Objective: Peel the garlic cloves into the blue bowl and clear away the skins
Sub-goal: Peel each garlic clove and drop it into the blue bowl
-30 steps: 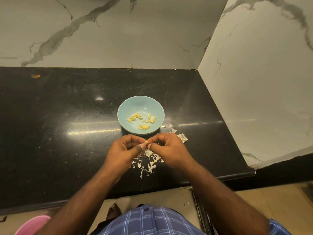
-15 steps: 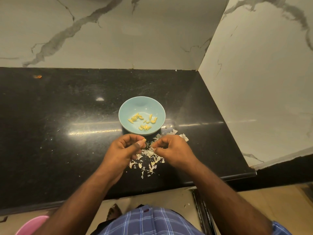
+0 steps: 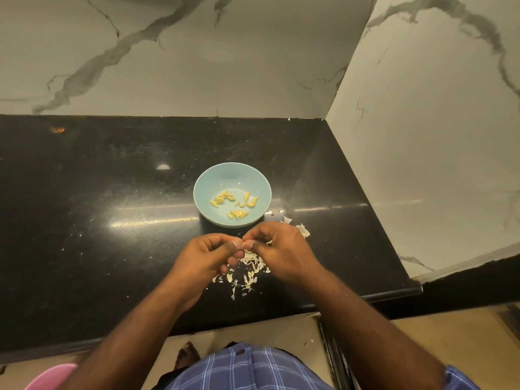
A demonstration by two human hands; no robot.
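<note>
- Desk [image 3: 112,220]: polished black stone, glossy, light reflected.
- Walls [image 3: 225,52]: veined marble, smooth.
- Blue bowl [image 3: 208,178]: glazed, smooth.
- Skins [image 3: 247,274]: papery, matt.

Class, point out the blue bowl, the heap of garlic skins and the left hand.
blue bowl [image 3: 209,180]: head view, bare inner wall.
garlic skins [image 3: 250,266]: head view, middle of heap.
left hand [image 3: 205,256]: head view, back of hand.

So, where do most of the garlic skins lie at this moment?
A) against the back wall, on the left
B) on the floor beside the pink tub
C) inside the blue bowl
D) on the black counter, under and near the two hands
D: the pale garlic skins are scattered on the black counter below the left hand and right hand, while the blue bowl holds only yellow peeled cloves.
</note>
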